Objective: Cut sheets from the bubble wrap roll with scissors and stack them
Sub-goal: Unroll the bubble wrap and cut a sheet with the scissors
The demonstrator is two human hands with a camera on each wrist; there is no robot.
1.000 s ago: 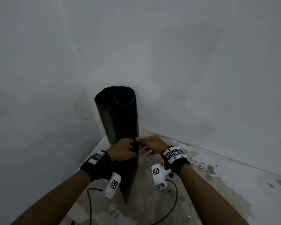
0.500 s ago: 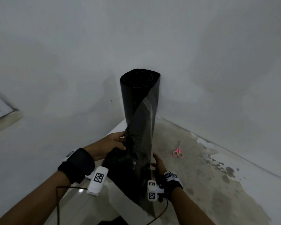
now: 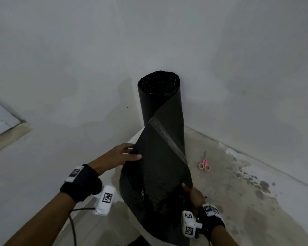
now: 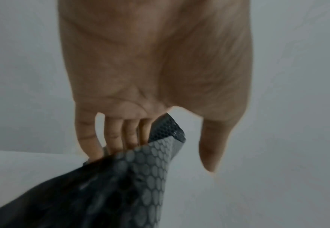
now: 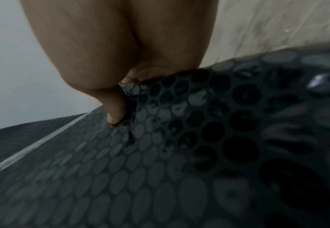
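Bubble wrap roll (image 3: 159, 96) stands upright on the floor (image 3: 238, 201) in the corner where the two walls (image 3: 238, 50) meet. Black wrap, loose sheet (image 3: 155, 174) peeling off it diagonally toward us, with a pale strip running down its edge.

Our left hand (image 3: 120, 154) has the sheet's upper left edge: thumb on the front face, fingers (image 4: 111, 135) behind it. Left wrist view shows the fingers fairly straight and the thumb apart from the wrap, so we can't tell how firm that grip is.

Our right hand (image 3: 194, 194) pinches the sheet's lower right edge; right wrist view shows the thumb (image 5: 115, 106) pressed onto the bubbles, fingers hidden behind.

Scissors (image 3: 204, 164), pink handles, lie flat on the floor to the right of the roll, near the right-hand wall, apart from both hands.
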